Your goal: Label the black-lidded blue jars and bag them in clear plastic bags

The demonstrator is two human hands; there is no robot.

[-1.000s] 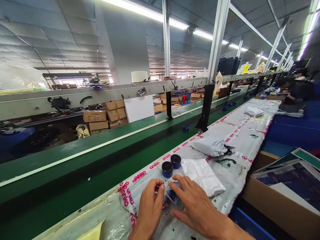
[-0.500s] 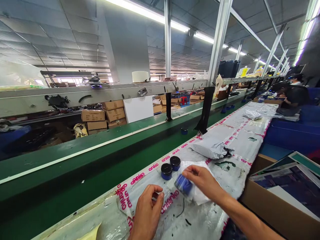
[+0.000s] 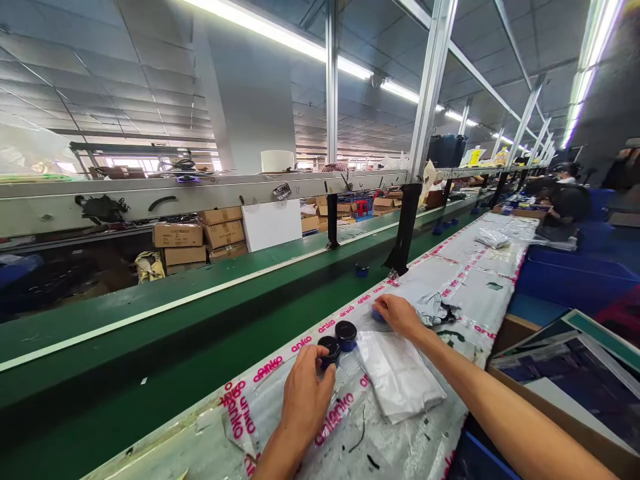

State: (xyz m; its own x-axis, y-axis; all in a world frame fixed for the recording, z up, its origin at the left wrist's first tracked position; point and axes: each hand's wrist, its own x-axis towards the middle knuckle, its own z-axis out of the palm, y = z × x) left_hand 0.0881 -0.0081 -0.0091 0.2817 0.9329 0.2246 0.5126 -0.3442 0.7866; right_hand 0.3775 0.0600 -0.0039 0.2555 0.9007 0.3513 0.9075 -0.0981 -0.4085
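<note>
Jar lid looks glossy plastic; bag matt white film.

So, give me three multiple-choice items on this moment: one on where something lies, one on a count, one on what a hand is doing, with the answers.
1. Where does the white bag lie?
A) In the cardboard box
B) On the pink-printed plastic sheet
C) On the green belt

2. How many dark-lidded jars stand next to the bag?
A) One
B) Three
C) Two

3. What is the right hand doing?
A) Its fingers are over a small blue object
B) Lifting the bag
C) Holding a pair of scissors

Answers:
1. B: the bag lies flat on the sheet.
2. C: two stand side by side, left of the bag.
3. A: blue shows at the edge of the fingers.
</note>
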